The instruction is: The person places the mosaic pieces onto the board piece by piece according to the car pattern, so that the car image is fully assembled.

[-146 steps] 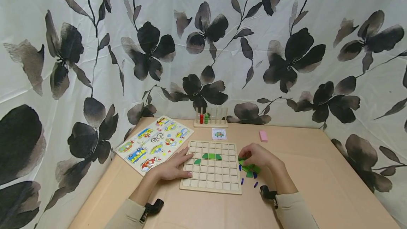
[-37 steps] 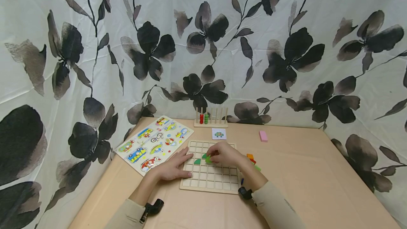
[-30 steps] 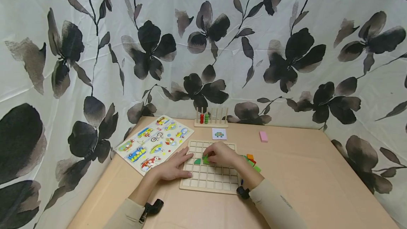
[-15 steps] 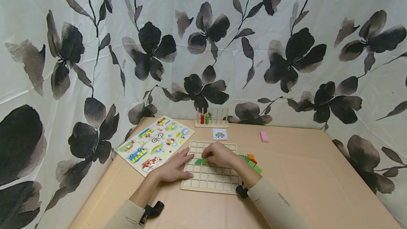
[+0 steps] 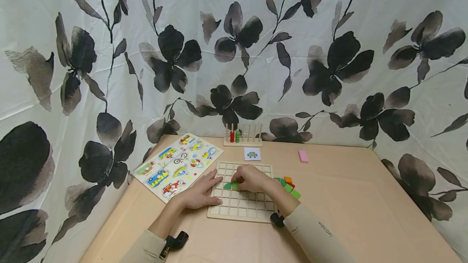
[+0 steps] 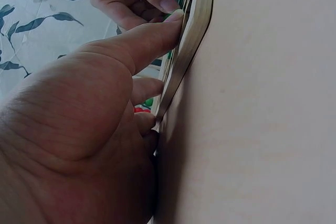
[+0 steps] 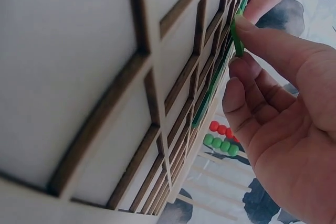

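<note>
A wooden grid board lies in the middle of the table. My left hand rests along its left edge, fingers and thumb extended. Over the upper part of the grid, my right hand pinches a light green square tile between thumb and fingers. That tile is tilted on edge in the right wrist view. Just left of it, a dark green rounded piece sits in a cell. More green pieces lie in the grid in the right wrist view; in the head view my right hand covers them.
Loose green, orange and red tiles lie right of the board, partly behind my forearm. Behind the board are a pattern card and a peg rack with red and green beads. A vehicle picture board lies left, a pink block right.
My right hand has gone from the loose tiles onto the board with the light green tile, then slid slightly left to beside the dark green piece. My left hand has stayed in place.
</note>
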A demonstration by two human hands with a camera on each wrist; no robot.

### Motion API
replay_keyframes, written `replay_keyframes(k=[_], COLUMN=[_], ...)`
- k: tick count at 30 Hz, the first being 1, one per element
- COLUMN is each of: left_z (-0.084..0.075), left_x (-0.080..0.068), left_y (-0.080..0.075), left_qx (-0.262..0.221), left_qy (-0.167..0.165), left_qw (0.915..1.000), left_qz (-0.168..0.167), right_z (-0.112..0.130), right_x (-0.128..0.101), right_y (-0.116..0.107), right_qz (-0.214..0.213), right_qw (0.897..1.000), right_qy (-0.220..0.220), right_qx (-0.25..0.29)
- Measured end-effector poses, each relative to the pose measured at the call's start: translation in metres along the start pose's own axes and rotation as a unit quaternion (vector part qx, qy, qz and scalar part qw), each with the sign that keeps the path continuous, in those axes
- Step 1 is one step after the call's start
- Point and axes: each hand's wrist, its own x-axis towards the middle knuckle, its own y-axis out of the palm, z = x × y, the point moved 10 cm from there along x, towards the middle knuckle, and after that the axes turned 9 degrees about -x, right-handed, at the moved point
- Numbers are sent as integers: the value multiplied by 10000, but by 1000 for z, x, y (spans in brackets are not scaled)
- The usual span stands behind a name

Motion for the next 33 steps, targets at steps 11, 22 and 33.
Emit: replay_keyframes(k=[11,22,33], left_z=[-3,-2,-13], left_x=[2,5,7], left_y=[-1,2,-1], left_qx=[-34,-46,359], left_qy=[5,9,-280], left_qw=[10000,10000,9987], left_qz=[28,48,208], right_z=[3,-8,-52], right_x=[-1,-21,-63], right_y=[0,-12,-47], right_qz=[41,-322,-1247], right_qw=[9996,9995,9879], right_qy=[-85,-11,488], right_qx=[-256,9,786])
